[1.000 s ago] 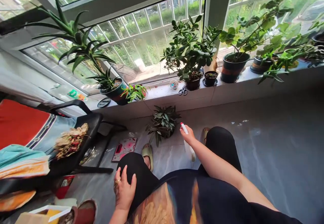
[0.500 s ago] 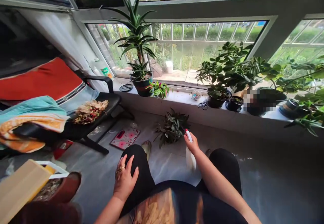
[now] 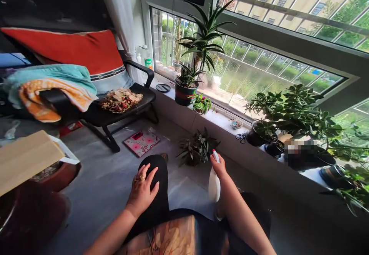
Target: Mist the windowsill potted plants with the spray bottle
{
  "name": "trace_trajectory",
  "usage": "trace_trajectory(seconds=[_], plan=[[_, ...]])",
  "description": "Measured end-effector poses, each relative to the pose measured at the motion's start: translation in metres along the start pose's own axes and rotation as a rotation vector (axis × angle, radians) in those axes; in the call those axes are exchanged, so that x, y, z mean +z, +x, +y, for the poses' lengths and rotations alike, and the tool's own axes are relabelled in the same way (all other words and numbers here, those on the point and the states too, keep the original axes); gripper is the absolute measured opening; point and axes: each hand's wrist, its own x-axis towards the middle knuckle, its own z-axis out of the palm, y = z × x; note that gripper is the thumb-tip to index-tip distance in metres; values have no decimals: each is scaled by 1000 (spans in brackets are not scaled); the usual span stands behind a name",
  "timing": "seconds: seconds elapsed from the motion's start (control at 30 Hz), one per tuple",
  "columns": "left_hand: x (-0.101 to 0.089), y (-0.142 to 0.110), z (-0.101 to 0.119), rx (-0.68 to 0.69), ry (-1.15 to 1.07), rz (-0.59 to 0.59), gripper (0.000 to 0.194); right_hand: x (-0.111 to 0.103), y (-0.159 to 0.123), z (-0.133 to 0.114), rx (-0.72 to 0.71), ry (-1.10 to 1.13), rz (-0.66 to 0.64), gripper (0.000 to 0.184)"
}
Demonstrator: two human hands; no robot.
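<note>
My right hand [image 3: 218,166] is wrapped round the neck of a white spray bottle [image 3: 214,186], whose red-tipped nozzle points away from me. Just beyond the nozzle, a dark-leaved plant [image 3: 197,147] sits low on the floor by the ledge; its pot is hidden by leaves. My left hand [image 3: 144,189] lies on my left knee with fingers spread, a ring on one finger, holding nothing.
Along the window ledge stand a tall spiky plant [image 3: 187,93], a small bright-green plant [image 3: 201,104], scissors [image 3: 241,137] and a jade plant [image 3: 294,111]. A black chair [image 3: 121,113] bears dried plant bits. A pink scale [image 3: 142,143] lies on the floor; a cardboard box [image 3: 29,159] is at left.
My view has turned left and tilted, so the chair and ledge appear shifted right. The spray bottle stays in my right hand and its white body shows more clearly. My left hand remains on the knee.
</note>
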Motion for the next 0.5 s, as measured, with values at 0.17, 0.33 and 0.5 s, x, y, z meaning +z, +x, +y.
trace_trajectory(seconds=[0.17, 0.33, 0.5], plan=[[-4, -5, -5, -38, -35, -3, 45, 18, 9, -13, 40, -14, 3, 37], [-11, -10, -10, -45, -61, -4, 44, 37, 0, -13, 97, -12, -26, 39], [-14, -15, -14, -67, -76, -7, 45, 52, -9, -18, 39, -16, -96, 37]])
